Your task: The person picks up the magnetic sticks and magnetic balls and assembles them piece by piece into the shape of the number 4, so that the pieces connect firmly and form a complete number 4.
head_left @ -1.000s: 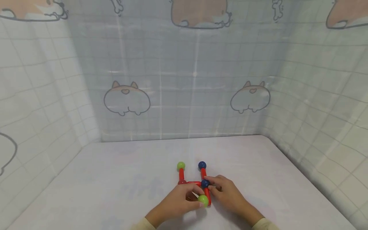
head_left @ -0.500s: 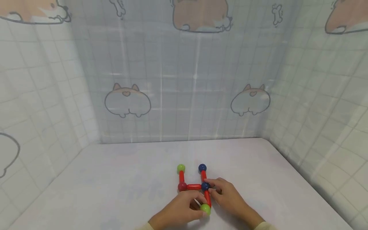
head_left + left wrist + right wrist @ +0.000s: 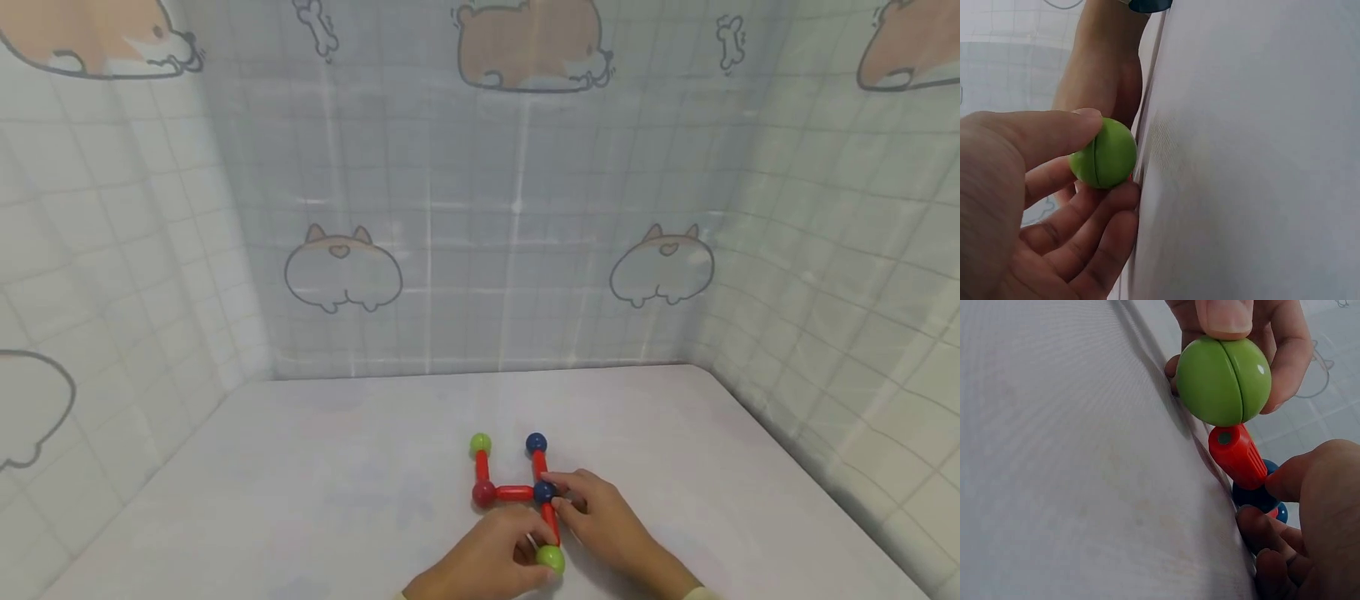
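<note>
My left hand (image 3: 483, 557) pinches a light green ball (image 3: 1105, 154) between thumb and fingers. In the right wrist view, that ball meets the near end of a red rod (image 3: 1238, 457), whose end face partly shows. My right hand (image 3: 609, 518) holds a dark blue ball (image 3: 544, 492) at the rod's other end. From this blue ball a red rod (image 3: 514, 493) runs left to a dark red ball (image 3: 483, 493). Another red rod (image 3: 540, 464) leads away to a second blue ball (image 3: 536, 442). A further red rod (image 3: 482, 467) joins the dark red ball to another green ball (image 3: 481, 444).
The joined pieces lie on a pale tabletop (image 3: 360, 483). A curtain (image 3: 480, 225) with a grid and dog drawings hangs behind the table and along both sides.
My left hand has brought the green ball nearer to me, to the near end of the red rod. My right hand keeps its hold on the blue ball. The head view has shifted slightly.
</note>
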The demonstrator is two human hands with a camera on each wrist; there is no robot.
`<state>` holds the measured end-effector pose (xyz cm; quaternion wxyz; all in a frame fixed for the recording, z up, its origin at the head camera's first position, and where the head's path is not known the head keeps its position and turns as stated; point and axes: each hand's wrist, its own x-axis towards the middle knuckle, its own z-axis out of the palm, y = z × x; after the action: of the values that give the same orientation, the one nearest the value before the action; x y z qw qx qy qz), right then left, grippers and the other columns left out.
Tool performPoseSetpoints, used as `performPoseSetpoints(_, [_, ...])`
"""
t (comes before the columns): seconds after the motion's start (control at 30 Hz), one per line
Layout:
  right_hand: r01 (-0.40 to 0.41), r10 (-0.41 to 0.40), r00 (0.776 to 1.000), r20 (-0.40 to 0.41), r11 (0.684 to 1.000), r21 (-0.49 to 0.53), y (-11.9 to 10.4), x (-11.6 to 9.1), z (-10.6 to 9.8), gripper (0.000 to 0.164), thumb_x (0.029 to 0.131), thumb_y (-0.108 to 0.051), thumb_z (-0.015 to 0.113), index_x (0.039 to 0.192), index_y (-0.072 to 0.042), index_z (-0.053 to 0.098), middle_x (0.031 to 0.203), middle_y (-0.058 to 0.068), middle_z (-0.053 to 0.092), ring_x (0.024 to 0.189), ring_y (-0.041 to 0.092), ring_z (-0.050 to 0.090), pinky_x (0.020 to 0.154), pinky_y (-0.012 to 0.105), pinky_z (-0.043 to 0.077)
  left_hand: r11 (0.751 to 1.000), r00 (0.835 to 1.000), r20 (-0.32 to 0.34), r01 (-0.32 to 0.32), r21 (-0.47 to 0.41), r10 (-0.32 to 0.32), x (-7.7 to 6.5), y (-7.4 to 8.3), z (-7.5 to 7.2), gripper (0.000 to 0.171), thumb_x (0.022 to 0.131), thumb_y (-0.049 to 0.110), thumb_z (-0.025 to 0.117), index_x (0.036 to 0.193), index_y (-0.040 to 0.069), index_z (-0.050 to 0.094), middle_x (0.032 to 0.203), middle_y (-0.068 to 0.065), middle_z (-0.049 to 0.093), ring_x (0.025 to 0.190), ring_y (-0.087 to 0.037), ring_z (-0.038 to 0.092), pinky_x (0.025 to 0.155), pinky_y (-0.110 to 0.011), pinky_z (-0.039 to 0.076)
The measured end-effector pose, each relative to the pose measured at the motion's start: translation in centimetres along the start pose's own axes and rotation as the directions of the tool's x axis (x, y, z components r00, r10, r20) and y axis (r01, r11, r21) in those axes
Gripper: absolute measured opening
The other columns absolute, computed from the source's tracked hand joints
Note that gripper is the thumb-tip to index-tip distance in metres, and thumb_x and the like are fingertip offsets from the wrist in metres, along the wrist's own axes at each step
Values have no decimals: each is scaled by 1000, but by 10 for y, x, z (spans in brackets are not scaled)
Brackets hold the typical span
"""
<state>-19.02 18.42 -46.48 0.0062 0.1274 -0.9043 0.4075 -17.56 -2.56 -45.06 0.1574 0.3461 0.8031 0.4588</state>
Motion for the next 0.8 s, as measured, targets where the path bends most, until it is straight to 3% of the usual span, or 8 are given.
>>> performPoseSetpoints(0.23, [-8,8,1000,-3,1000,13,1,-1,-2,35,94,-18,71,129,-23,69,101,-5,62,81,15,56,69,22,53,998,998,11,-56,14,55,3,0,2,17,86,14,79,102,16,75,83,17,62,75,0,58,72,-18,51])
performPoseSetpoints(0.3, [-12,12,1000,-2,1000,20,1,-2,-2,35,93,-18,71,128,-21,69,99,-5,61,80,15,56,69,22,53,1000,1000,10,-26,-7,27,2,1,3,16,86,15,79,101,17,75,82,15,62,75,-1,58,72,-18,51])
performPoseSetpoints(0.47, [-13,12,1000,26,999,49,2,-4,3,34,94,-20,71,128,-19,70,94,-4,60,76,15,55,66,22,52,992,993,8,116,-49,-116,-2,0,6,15,86,14,80,100,16,75,80,9,61,73,-6,58,73,-18,52])
performPoseSetpoints(0.8, [9,-9,1000,9,1000,27,2,-1,2,35,94,-20,69,130,-20,69,95,-5,59,76,13,56,67,22,52,994,993,30,113,-6,-113,0,-1,1,21,87,14,79,107,16,74,83,10,60,75,-4,58,74,-18,52])
